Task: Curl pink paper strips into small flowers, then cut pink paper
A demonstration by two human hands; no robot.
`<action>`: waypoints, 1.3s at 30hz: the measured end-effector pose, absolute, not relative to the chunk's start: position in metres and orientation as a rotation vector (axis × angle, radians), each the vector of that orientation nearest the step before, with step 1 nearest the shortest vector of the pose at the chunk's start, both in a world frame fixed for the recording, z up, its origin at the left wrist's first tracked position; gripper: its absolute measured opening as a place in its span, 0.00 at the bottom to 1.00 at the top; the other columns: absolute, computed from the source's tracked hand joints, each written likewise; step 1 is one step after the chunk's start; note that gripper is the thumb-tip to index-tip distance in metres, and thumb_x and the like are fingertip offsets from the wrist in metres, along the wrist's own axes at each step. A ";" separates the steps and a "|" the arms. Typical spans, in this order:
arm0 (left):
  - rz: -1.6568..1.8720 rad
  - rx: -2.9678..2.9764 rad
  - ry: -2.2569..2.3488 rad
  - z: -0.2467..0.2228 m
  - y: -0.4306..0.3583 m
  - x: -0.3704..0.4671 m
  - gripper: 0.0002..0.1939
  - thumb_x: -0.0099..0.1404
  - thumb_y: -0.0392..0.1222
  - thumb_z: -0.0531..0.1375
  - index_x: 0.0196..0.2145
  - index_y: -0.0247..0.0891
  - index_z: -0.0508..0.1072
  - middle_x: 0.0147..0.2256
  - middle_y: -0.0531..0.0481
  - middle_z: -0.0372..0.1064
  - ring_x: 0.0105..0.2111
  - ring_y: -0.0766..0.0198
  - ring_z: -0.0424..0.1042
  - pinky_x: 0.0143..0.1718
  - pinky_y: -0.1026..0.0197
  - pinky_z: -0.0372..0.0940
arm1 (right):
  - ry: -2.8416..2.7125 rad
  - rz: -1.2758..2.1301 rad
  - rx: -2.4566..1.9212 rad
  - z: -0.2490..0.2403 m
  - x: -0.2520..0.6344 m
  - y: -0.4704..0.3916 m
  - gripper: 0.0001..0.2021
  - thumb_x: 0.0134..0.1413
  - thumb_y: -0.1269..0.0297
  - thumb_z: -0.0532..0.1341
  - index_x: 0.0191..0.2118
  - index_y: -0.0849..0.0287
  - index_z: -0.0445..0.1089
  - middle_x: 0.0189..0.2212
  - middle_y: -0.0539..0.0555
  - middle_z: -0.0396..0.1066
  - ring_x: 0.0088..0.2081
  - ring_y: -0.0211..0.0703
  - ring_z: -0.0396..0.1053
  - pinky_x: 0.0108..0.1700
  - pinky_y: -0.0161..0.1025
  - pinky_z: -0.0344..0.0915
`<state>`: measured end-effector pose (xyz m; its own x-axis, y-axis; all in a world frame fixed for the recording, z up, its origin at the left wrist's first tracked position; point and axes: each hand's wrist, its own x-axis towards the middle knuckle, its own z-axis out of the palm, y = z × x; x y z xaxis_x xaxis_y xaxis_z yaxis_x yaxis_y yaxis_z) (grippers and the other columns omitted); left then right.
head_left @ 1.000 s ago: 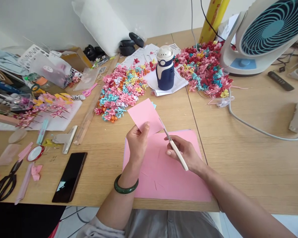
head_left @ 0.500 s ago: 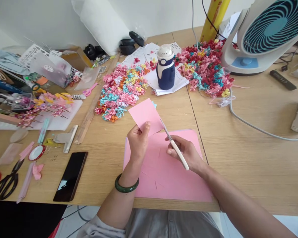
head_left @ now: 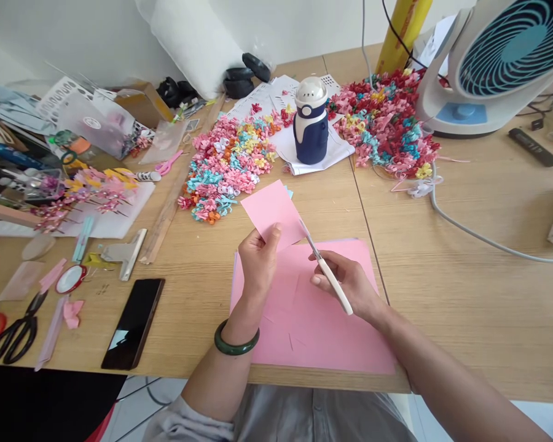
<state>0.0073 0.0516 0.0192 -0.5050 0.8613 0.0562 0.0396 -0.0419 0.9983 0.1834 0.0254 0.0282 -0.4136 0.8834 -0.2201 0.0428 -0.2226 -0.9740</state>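
Note:
A square piece of pink paper (head_left: 273, 205) is pinched between the thumb and fingers of my left hand (head_left: 259, 255), which has a dark green bangle at the wrist. My right hand (head_left: 345, 279) grips white-handled scissors (head_left: 330, 279). Their blades lie at the right edge of the square; whether they are cutting into it I cannot tell. A bit of light blue shows behind the square's upper right side. Below both hands, a larger stack of pink sheets (head_left: 322, 337) lies at the table's front edge, with a few thin paper slivers on top.
Piles of colourful small ribbon-like pieces (head_left: 233, 166) flank a navy bottle (head_left: 310, 126) at the back. A fan (head_left: 465, 113) stands at the far right. On the left lie a phone (head_left: 133, 323), black-handled scissors (head_left: 21, 334) and a bulldog clip (head_left: 131, 255).
The whole view has shifted slightly. Both hands keep the same hold, with the scissors still at the pink square's right edge.

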 end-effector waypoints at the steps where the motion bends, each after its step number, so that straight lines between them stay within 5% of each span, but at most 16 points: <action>1: 1.618 0.973 1.590 0.020 0.052 0.007 0.18 0.57 0.53 0.67 0.33 0.33 0.79 0.31 0.49 0.76 0.32 0.64 0.72 0.32 0.65 0.64 | -1.394 1.712 -1.140 0.028 0.183 0.025 0.30 0.44 0.42 0.69 0.45 0.62 0.67 0.24 0.45 0.56 0.26 0.34 0.52 0.29 0.37 0.50; 17: 1.643 0.944 1.539 0.020 0.053 0.009 0.17 0.57 0.53 0.67 0.32 0.33 0.79 0.34 0.47 0.78 0.34 0.61 0.74 0.37 0.63 0.67 | -1.433 1.635 -1.202 0.022 0.183 0.025 0.28 0.45 0.41 0.68 0.41 0.61 0.68 0.18 0.41 0.50 0.20 0.31 0.48 0.23 0.35 0.47; 30: 1.618 0.947 1.559 0.022 0.052 0.010 0.17 0.57 0.52 0.67 0.33 0.33 0.79 0.33 0.48 0.77 0.34 0.63 0.73 0.35 0.65 0.66 | -1.414 1.659 -1.201 0.026 0.183 0.024 0.28 0.42 0.43 0.71 0.43 0.59 0.69 0.22 0.44 0.59 0.22 0.32 0.55 0.24 0.35 0.56; 39: 1.522 1.032 1.552 0.020 0.046 0.017 0.15 0.59 0.51 0.67 0.28 0.34 0.75 0.22 0.55 0.62 0.27 0.67 0.64 0.32 0.65 0.62 | -1.409 1.614 -1.194 0.026 0.186 0.026 0.28 0.45 0.42 0.69 0.44 0.59 0.69 0.24 0.46 0.61 0.23 0.32 0.57 0.24 0.35 0.58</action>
